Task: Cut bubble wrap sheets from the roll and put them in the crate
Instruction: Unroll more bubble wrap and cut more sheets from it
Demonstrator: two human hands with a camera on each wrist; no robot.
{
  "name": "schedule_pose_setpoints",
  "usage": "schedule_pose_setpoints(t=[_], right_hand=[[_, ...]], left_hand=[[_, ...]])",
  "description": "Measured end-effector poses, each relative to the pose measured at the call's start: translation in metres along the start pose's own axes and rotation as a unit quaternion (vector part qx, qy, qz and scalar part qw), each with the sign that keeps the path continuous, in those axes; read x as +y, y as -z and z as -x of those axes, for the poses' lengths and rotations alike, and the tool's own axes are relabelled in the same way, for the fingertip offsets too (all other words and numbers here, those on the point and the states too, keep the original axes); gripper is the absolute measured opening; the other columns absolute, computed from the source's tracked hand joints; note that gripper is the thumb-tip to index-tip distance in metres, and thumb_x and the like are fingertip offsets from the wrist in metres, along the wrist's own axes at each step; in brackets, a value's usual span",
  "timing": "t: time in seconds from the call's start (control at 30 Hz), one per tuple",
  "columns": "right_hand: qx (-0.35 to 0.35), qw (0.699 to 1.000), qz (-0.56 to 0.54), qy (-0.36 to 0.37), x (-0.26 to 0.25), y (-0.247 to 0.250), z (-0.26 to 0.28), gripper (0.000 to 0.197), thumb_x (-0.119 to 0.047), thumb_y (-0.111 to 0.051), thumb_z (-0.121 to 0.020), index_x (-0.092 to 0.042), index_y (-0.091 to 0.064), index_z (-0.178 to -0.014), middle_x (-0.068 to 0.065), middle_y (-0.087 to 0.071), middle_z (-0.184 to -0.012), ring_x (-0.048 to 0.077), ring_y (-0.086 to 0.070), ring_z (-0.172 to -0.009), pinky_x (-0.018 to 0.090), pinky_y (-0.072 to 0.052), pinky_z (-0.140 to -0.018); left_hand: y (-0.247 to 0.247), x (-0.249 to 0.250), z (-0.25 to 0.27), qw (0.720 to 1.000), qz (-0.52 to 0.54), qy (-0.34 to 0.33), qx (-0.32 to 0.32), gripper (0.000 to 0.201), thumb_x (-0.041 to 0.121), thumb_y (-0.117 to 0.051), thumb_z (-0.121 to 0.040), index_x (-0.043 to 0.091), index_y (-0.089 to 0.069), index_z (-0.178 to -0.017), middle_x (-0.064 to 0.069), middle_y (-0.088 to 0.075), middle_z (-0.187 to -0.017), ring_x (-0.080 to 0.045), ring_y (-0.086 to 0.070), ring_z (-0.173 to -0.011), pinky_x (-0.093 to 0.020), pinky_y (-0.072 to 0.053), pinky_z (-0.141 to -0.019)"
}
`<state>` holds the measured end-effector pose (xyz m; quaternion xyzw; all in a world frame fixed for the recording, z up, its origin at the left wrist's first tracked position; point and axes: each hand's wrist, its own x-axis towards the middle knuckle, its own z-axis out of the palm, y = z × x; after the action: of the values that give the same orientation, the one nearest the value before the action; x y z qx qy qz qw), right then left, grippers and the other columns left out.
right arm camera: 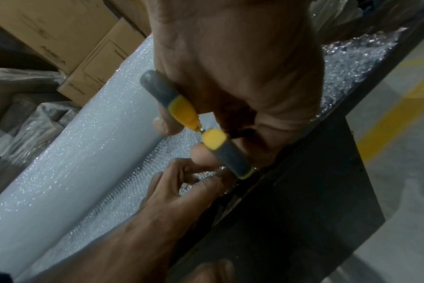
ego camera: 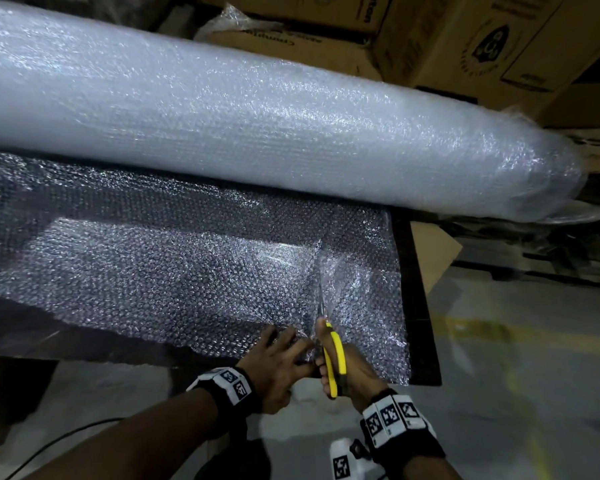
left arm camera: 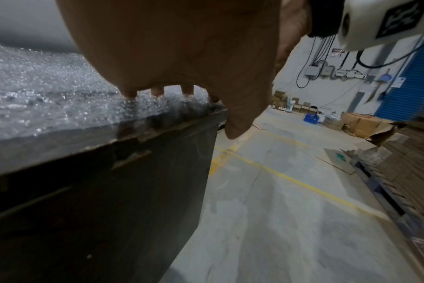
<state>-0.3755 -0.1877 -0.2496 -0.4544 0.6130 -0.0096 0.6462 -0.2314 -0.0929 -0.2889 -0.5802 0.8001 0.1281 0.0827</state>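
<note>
A big roll of bubble wrap [ego camera: 257, 133] lies across the back of a dark table [ego camera: 420, 306]. Its unrolled sheet [ego camera: 153, 265] is spread toward me. My right hand [ego camera: 354, 372] grips yellow-handled scissors [ego camera: 335, 358], and their blades are inside the sheet near its right end, with a slit running back to the near edge. My left hand [ego camera: 278, 355] rests just left of the slit with spread fingertips pressing the sheet [left arm camera: 48, 95] down. Its thumb hangs free past the table edge. In the right wrist view the scissors [right arm camera: 182, 109] show grey and yellow handles above the left hand [right arm camera: 177, 187].
Cardboard boxes [ego camera: 465, 46] are stacked behind the roll. A loose cardboard piece [ego camera: 430, 251] pokes out beside the table's right end. Grey floor with yellow lines [ego camera: 516, 341] lies to the right. Far off stand a blue crate [left arm camera: 311, 117] and a pallet of flat cardboard [left arm camera: 412, 162].
</note>
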Motion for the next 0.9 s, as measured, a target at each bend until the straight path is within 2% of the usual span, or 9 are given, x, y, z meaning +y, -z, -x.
schedule_pose_setpoints(t=[0.13,0.27,0.4,0.53,0.7,0.77,0.83,0.9], right_hand=[[0.006,1.000,-0.019,0.017,0.001,-0.006,0.000,0.076,-0.086,-0.063,-0.061,-0.011,-0.057,-0.056,0.007,-0.049,-0.049,0.021,-0.047,-0.038,0.025,-0.040,-0.041],[-0.016,0.999,-0.047,-0.005,-0.008,-0.007,-0.002,0.072,-0.083,-0.060,-0.069,-0.012,-0.057,-0.056,0.006,-0.048,-0.051,0.020,-0.047,-0.040,0.025,-0.041,-0.044],[0.006,1.000,-0.022,0.008,-0.012,-0.009,-0.008,0.074,-0.085,-0.065,-0.056,-0.012,-0.056,-0.060,0.005,-0.049,-0.050,0.019,-0.047,-0.040,0.026,-0.040,-0.042],[-0.013,0.999,-0.042,-0.003,-0.021,-0.007,-0.009,0.076,-0.084,-0.056,-0.070,-0.009,-0.059,-0.066,0.006,-0.054,-0.054,0.020,-0.052,-0.043,0.026,-0.046,-0.046],[-0.012,1.000,-0.017,0.011,-0.028,-0.003,-0.011,0.075,-0.081,-0.058,-0.073,-0.008,-0.057,-0.061,0.007,-0.051,-0.049,0.021,-0.050,-0.038,0.024,-0.043,-0.041],[-0.018,1.000,-0.018,0.008,-0.028,-0.002,-0.012,0.076,-0.082,-0.057,-0.074,-0.007,-0.058,-0.063,0.007,-0.052,-0.050,0.021,-0.051,-0.041,0.024,-0.045,-0.043],[-0.026,0.999,-0.020,0.000,-0.026,-0.002,-0.013,0.079,-0.086,-0.057,-0.070,-0.007,-0.060,-0.066,0.007,-0.054,-0.054,0.021,-0.053,-0.044,0.026,-0.048,-0.047],[-0.017,1.000,-0.018,0.001,-0.028,-0.004,-0.014,0.079,-0.087,-0.059,-0.064,-0.008,-0.060,-0.066,0.007,-0.053,-0.054,0.020,-0.052,-0.044,0.025,-0.046,-0.047]], left_hand=[[-0.002,0.000,0.000,1.000,0.002,-0.001,0.008,0.070,0.050,-0.067,-0.055,0.038,-0.049,-0.121,-0.004,-0.047,-0.140,-0.038,-0.046,-0.124,-0.060,-0.040,-0.095],[-0.001,0.000,0.001,1.000,-0.004,-0.005,0.019,0.068,0.050,-0.068,-0.053,0.036,-0.051,-0.116,-0.004,-0.044,-0.138,-0.037,-0.047,-0.123,-0.059,-0.041,-0.094],[-0.002,0.000,0.000,1.000,0.006,-0.001,0.028,0.074,0.052,-0.071,-0.050,0.037,-0.049,-0.119,-0.004,-0.046,-0.137,-0.037,-0.047,-0.122,-0.061,-0.043,-0.094],[-0.003,0.002,-0.001,1.000,-0.002,0.008,0.017,0.069,0.050,-0.070,-0.054,0.035,-0.047,-0.117,-0.007,-0.048,-0.131,-0.039,-0.044,-0.124,-0.062,-0.040,-0.097],[-0.003,0.002,-0.002,1.000,0.007,0.010,0.008,0.073,0.049,-0.067,-0.056,0.036,-0.047,-0.124,-0.008,-0.046,-0.134,-0.040,-0.044,-0.125,-0.064,-0.040,-0.099],[-0.002,0.002,-0.004,1.000,-0.007,0.012,0.009,0.071,0.047,-0.066,-0.062,0.035,-0.044,-0.128,-0.009,-0.041,-0.140,-0.042,-0.037,-0.131,-0.066,-0.032,-0.103],[-0.002,0.002,-0.005,1.000,-0.020,0.021,0.009,0.068,0.045,-0.062,-0.073,0.036,-0.036,-0.135,-0.010,-0.030,-0.149,-0.043,-0.023,-0.139,-0.067,-0.018,-0.109],[0.000,0.002,-0.005,0.999,-0.013,0.028,0.009,0.069,0.045,-0.060,-0.076,0.036,-0.033,-0.139,-0.010,-0.026,-0.151,-0.042,-0.017,-0.141,-0.066,-0.014,-0.110]])
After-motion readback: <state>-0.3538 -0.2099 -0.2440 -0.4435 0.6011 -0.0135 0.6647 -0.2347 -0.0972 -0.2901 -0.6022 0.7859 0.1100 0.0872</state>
